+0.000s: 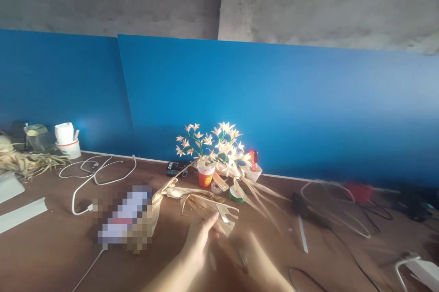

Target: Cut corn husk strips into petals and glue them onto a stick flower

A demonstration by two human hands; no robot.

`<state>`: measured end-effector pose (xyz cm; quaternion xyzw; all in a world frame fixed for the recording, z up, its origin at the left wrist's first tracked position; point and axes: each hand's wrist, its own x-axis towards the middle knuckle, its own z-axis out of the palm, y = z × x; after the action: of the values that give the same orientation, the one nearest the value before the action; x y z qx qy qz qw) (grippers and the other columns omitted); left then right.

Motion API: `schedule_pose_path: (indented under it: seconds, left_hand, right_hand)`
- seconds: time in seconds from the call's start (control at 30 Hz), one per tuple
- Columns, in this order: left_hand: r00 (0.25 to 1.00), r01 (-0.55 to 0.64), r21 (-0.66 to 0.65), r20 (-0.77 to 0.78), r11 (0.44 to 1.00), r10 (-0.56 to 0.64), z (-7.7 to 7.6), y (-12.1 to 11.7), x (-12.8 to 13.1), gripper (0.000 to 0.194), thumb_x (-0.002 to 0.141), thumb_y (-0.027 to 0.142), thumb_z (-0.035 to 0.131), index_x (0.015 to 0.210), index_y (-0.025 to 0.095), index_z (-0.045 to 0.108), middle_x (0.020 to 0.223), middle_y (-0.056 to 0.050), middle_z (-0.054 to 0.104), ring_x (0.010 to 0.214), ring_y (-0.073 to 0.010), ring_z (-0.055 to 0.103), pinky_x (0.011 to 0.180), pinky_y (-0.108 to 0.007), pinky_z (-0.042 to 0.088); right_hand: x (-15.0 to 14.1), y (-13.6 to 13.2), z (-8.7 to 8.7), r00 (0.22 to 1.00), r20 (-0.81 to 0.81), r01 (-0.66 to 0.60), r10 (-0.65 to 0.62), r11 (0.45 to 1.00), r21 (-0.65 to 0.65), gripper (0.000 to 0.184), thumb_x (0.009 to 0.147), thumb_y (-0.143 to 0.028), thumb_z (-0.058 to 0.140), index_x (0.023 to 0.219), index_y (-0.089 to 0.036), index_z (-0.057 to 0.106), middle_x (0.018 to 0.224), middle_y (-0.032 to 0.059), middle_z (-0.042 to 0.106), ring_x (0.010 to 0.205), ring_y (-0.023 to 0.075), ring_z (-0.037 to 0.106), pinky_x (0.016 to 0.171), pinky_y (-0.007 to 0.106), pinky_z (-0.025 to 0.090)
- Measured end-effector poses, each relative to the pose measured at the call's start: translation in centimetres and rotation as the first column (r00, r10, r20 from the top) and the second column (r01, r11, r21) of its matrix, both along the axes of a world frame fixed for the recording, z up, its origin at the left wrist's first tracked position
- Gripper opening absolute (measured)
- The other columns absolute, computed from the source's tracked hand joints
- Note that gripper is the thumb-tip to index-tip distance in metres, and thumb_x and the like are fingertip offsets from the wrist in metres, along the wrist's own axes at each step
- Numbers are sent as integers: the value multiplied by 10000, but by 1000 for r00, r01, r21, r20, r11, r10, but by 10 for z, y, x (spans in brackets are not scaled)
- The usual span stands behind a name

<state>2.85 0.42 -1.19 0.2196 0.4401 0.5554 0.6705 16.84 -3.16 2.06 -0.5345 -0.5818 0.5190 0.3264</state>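
My left hand [200, 237] reaches forward at the bottom centre, its fingertips pinching the edge of a pale dried husk piece [224, 219] on the brown table [61, 246]. More husk strips [192, 193] trail away to the left and right of it. My right hand [255, 255] is blurred and lies low just right of the left hand. A thin dark object [243, 262] shows beside it, and I cannot tell whether the hand holds it. Behind the husks stands an orange cup [206, 176] with handmade cream flowers [214, 143] on green stems.
A green tape roll [236, 194] and a pale roll [216, 187] lie by the cup, and a dark phone [176, 168] behind it. White cables [96, 173] loop at left, a husk pile [27, 161] far left, dark tool and cables [308, 209] at right. A blue board [274, 109] backs the table.
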Motion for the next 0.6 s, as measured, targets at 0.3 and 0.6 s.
schedule_pose_path:
  seconds: [0.3, 0.6]
  left_hand:
    - [990, -131, 12, -51, 991, 131, 1, 16, -18, 330, 569, 357, 838, 767, 143, 684, 651, 5, 649, 579, -105, 577, 513, -192, 424]
    - [992, -117, 57, -34, 991, 119, 2, 20, -22, 251, 612, 301, 818, 724, 146, 656, 596, 28, 624, 508, -69, 515, 466, -169, 360]
  right_hand:
    - [14, 5, -7, 991, -49, -127, 122, 982, -143, 243, 707, -366, 657, 803, -142, 659, 469, -41, 547, 416, 88, 449, 447, 214, 291]
    - [18, 3, 6, 976, -188, -153, 111, 961, -229, 218, 669, -341, 680, 783, -164, 621, 510, -18, 598, 449, 96, 483, 438, 216, 237]
